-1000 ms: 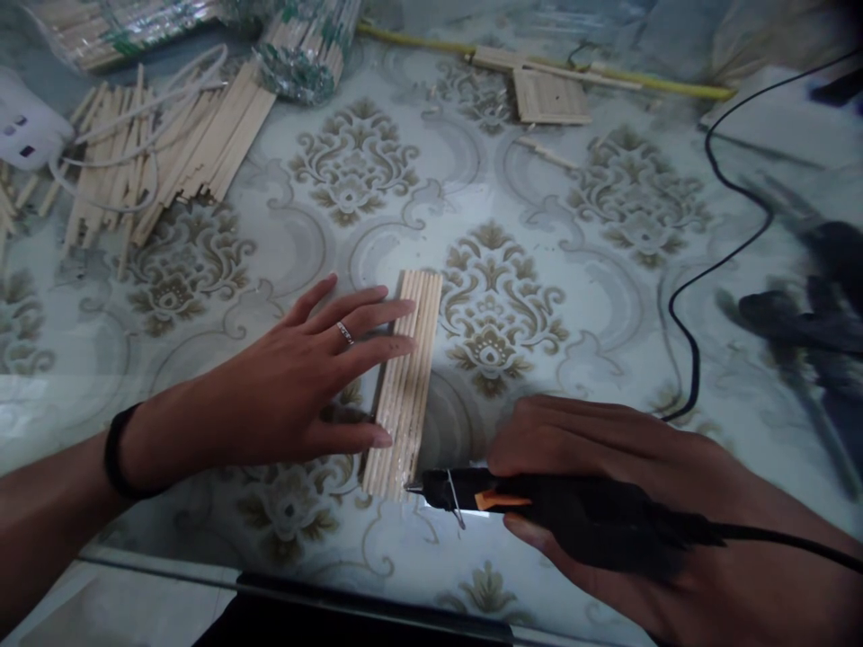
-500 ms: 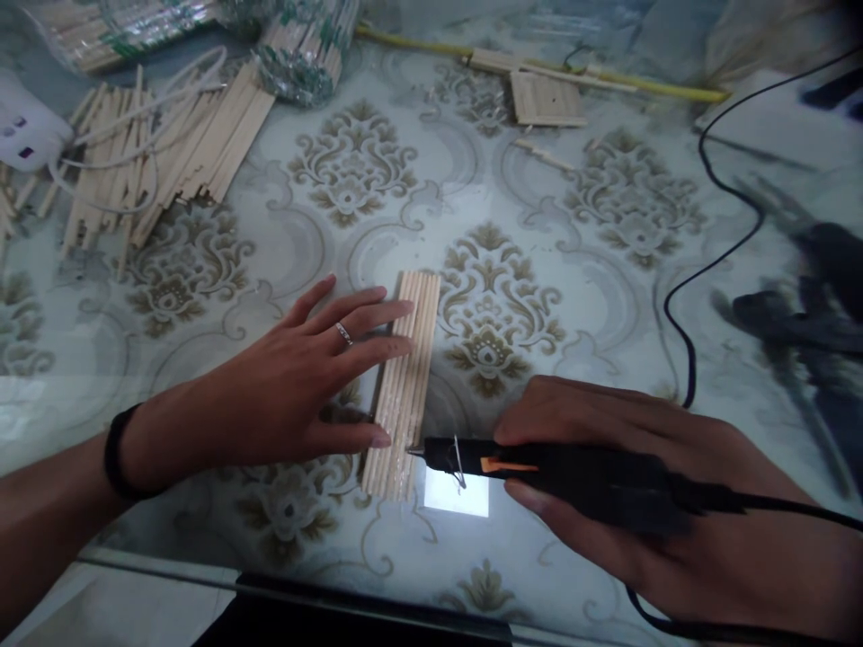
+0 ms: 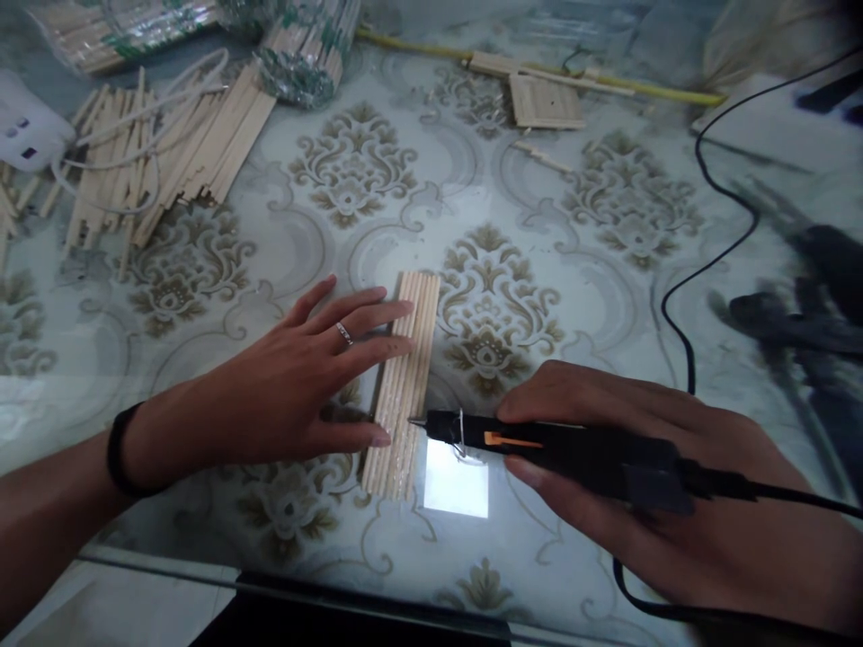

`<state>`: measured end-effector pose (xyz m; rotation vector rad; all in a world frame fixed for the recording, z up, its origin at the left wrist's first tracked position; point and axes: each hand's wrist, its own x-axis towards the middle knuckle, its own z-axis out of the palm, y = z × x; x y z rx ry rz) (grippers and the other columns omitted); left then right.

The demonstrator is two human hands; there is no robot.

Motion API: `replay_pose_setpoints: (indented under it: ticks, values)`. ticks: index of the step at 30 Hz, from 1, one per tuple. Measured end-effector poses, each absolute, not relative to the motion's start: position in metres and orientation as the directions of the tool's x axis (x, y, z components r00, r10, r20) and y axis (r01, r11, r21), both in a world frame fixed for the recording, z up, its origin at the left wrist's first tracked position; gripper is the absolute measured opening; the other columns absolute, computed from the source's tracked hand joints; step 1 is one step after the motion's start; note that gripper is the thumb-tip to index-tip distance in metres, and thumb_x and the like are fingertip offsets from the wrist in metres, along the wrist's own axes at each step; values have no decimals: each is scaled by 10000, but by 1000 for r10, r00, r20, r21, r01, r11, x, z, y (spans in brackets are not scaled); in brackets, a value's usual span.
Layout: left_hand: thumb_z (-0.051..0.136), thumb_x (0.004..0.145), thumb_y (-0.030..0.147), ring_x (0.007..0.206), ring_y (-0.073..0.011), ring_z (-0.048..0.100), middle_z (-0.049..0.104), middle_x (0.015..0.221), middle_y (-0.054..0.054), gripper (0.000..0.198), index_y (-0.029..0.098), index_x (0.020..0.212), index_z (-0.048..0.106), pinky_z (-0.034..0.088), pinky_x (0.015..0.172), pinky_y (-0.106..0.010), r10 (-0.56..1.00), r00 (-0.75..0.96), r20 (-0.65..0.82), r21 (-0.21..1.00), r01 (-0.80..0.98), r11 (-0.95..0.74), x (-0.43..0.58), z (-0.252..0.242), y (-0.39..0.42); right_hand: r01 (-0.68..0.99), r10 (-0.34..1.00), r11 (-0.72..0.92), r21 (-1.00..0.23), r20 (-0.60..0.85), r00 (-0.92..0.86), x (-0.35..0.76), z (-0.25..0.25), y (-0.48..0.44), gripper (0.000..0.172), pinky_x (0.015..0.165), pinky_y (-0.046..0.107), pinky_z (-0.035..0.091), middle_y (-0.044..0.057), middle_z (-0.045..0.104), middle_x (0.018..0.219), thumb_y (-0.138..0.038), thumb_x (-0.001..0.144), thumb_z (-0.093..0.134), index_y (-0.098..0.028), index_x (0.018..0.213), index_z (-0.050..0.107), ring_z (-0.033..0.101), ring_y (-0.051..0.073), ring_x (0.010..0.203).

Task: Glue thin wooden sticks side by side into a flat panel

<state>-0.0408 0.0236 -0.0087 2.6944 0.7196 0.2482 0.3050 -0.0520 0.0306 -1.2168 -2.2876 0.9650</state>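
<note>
A flat row of wooden sticks (image 3: 419,377) lies side by side on the patterned table, with shiny glue streaks along its lower half. My left hand (image 3: 297,377), fingers spread, rests on it: fingertips on the upper part, thumb at the lower left side. In my right hand (image 3: 607,449) is a slim black hot glue gun (image 3: 580,458) with an orange trigger and a cord. Its metal nozzle points left and sits over the row's right half, at or just above the surface; exact contact is hard to tell. A strand of glue hangs around its front.
Loose wooden sticks (image 3: 202,144) lie back left beside a white power strip (image 3: 31,126) and bagged sticks (image 3: 306,54). A small stick panel (image 3: 546,101) lies at the back near a yellow rod (image 3: 674,90). Blurred dark pliers (image 3: 761,314) and a black cable (image 3: 707,261) are at right.
My right hand has moved the glue gun's nozzle a little up along the row, away from me. My left hand stays in place on the sticks.
</note>
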Motion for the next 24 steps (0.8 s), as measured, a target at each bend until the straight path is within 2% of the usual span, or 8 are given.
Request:
replay_pose_setpoints:
  ticks: [2,6,11,17,21,24]
  values:
    - [672,1147,732,1777,-414,451,529,1866,-170,706,260,1659,557,207,1522,-717,506,858,87,369,444,-816,-41,-9,24,549,817,406,-731,20,-577,304,31,-52,109,743,369,628,-18,750,929,-276,1131,658,-350,1209,642,757,202,753]
    - [717,1116,726,1768,-427,474,541,1867,-130,702,289,1651,592,203,1533,-701,538,840,75,395,470,-789,-40,-7,23,520,792,422,-743,23,-610,299,34,-50,146,676,349,605,-31,739,861,-181,1085,654,-325,1096,633,731,181,684]
    - [700,1135,719,1787,-417,443,505,1891,-143,703,286,1670,557,203,1530,-707,505,862,49,395,448,-802,-40,-4,25,516,762,386,-765,-50,-645,294,40,-47,130,655,355,615,-24,704,803,-206,1105,628,-308,1023,634,706,184,662]
    - [728,1129,707,1792,-400,428,531,1867,-158,691,287,1654,565,179,1533,-694,517,853,64,398,454,-798,-41,-5,24,468,741,399,-789,-23,-671,292,42,-44,153,631,303,573,-40,705,812,-168,1069,651,-287,973,643,691,152,658]
    - [649,1163,732,1801,-387,419,531,1865,-159,691,288,1678,521,171,1537,-682,515,853,80,381,452,-807,-41,-7,24,451,735,378,-808,-34,-677,291,41,-44,193,644,305,564,-50,708,800,-103,1016,648,-294,991,663,667,156,638]
    - [567,1181,769,1790,-382,447,558,1837,-168,730,284,1717,461,189,1541,-672,511,854,97,364,447,-817,-41,-8,24,456,758,366,-812,-25,-652,294,39,-45,201,631,301,551,-57,696,801,-104,1039,665,-304,1026,674,651,154,635]
